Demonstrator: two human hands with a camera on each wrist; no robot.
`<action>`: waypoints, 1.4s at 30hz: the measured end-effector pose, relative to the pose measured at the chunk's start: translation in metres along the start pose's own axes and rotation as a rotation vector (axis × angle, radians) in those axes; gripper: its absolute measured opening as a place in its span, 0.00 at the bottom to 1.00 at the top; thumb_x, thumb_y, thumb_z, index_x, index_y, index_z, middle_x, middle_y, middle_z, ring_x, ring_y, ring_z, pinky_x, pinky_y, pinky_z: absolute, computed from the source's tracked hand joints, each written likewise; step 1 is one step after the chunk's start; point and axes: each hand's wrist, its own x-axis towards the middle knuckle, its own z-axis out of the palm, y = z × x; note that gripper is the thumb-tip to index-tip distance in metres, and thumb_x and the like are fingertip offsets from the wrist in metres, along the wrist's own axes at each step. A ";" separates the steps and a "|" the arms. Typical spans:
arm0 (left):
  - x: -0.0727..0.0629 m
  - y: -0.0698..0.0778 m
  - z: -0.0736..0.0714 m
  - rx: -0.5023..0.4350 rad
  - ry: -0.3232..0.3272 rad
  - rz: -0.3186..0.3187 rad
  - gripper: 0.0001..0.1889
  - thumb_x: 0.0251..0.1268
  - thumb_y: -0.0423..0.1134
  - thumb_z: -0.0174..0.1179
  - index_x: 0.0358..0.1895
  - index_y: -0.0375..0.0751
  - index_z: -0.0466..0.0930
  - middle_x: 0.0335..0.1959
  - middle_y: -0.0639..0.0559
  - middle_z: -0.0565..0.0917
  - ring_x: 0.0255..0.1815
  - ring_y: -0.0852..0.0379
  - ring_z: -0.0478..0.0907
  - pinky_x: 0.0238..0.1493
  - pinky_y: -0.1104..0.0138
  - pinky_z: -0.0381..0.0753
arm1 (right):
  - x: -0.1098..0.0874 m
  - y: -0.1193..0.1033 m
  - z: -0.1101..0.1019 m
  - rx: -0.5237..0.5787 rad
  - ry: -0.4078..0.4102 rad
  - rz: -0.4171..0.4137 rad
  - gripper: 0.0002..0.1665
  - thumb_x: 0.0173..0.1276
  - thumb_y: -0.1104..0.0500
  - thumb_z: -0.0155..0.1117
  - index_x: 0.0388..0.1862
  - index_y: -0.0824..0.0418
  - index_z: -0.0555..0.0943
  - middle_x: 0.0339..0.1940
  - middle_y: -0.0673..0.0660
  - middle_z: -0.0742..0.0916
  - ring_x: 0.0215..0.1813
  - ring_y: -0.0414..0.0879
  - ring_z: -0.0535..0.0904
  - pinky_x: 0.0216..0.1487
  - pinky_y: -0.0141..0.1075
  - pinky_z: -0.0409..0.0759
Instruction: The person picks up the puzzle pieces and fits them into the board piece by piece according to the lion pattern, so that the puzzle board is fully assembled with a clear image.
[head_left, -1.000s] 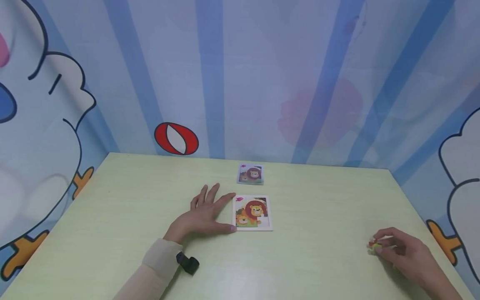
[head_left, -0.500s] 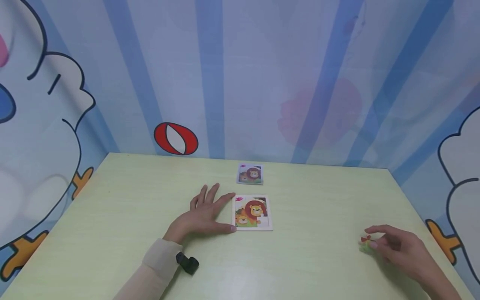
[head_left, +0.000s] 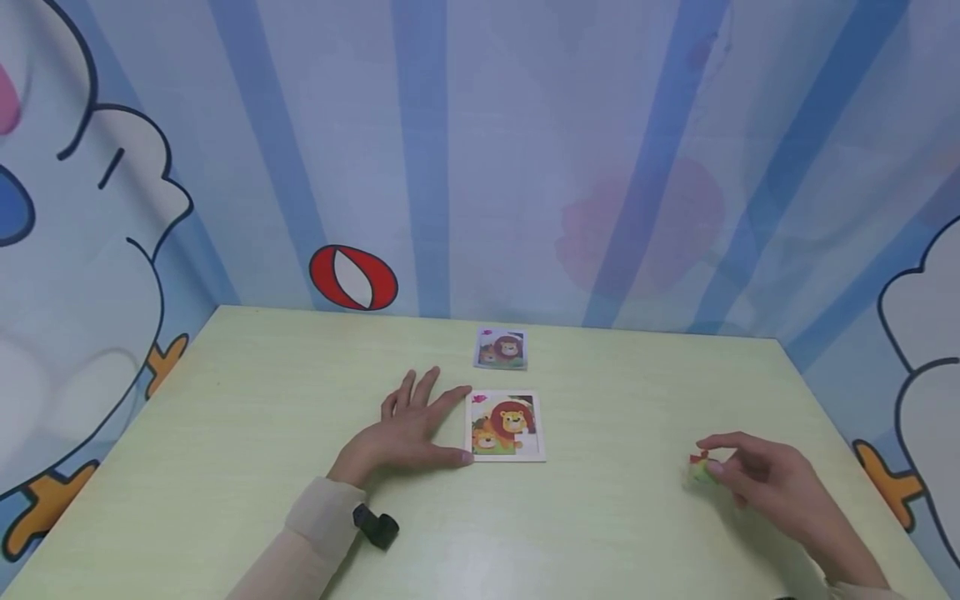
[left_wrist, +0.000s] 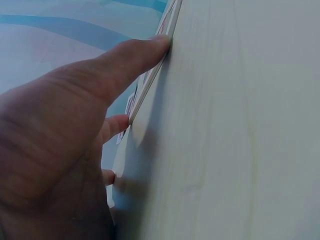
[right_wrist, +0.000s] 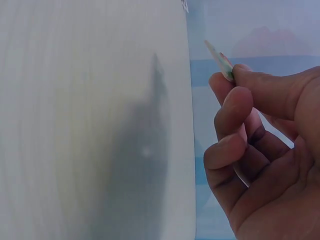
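A white-framed lion jigsaw puzzle [head_left: 491,425] lies flat on the table, with a white gap at the lower right of its picture. My left hand [head_left: 401,437] rests beside it, thumb and index fingertip touching its left edge, the other fingers spread. In the left wrist view the thumb [left_wrist: 135,55] presses against the thin side of the frame. My right hand [head_left: 772,479] pinches a small green and red puzzle piece [head_left: 702,469] between thumb and index finger, over the right part of the table. The right wrist view shows that puzzle piece [right_wrist: 219,59] nearly edge-on, above the table.
A small card [head_left: 500,348] with the same lion picture lies behind the puzzle, near the table's back edge. The pale yellow table [head_left: 615,533] meets a blue striped backdrop [head_left: 495,167] at the back and sides. A black band device [head_left: 377,527] sits on the left wrist.
My right hand has moved leftward and slightly away from me with the puzzle piece, its index finger straightening. The left hand and the puzzle have stayed in place.
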 end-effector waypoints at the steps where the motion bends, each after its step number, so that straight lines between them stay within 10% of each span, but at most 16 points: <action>1: 0.000 0.000 0.000 0.003 0.001 0.001 0.54 0.59 0.63 0.74 0.87 0.65 0.55 0.92 0.43 0.37 0.91 0.31 0.25 0.85 0.28 0.34 | 0.001 -0.001 0.001 0.012 0.001 -0.014 0.19 0.80 0.53 0.68 0.64 0.59 0.85 0.19 0.54 0.83 0.21 0.49 0.77 0.24 0.37 0.77; 22: -0.002 0.001 -0.003 -0.010 0.002 0.028 0.54 0.59 0.65 0.73 0.87 0.63 0.56 0.92 0.42 0.38 0.91 0.29 0.27 0.85 0.27 0.35 | 0.025 -0.032 0.021 0.109 -0.039 -0.069 0.21 0.78 0.53 0.70 0.66 0.58 0.85 0.21 0.53 0.84 0.22 0.51 0.78 0.27 0.38 0.80; 32: 0.000 0.001 -0.001 0.018 0.000 0.012 0.53 0.59 0.64 0.72 0.87 0.64 0.56 0.92 0.42 0.38 0.91 0.29 0.26 0.85 0.28 0.36 | 0.033 -0.044 0.027 0.160 -0.069 -0.111 0.21 0.78 0.53 0.70 0.65 0.60 0.85 0.44 0.58 0.95 0.24 0.52 0.80 0.27 0.39 0.81; 42: 0.005 -0.008 0.005 0.001 0.028 0.037 0.54 0.57 0.69 0.72 0.87 0.68 0.55 0.92 0.43 0.37 0.91 0.30 0.26 0.84 0.27 0.34 | 0.041 -0.054 0.036 0.171 -0.088 -0.096 0.21 0.77 0.52 0.72 0.64 0.58 0.86 0.27 0.60 0.88 0.24 0.54 0.79 0.27 0.38 0.79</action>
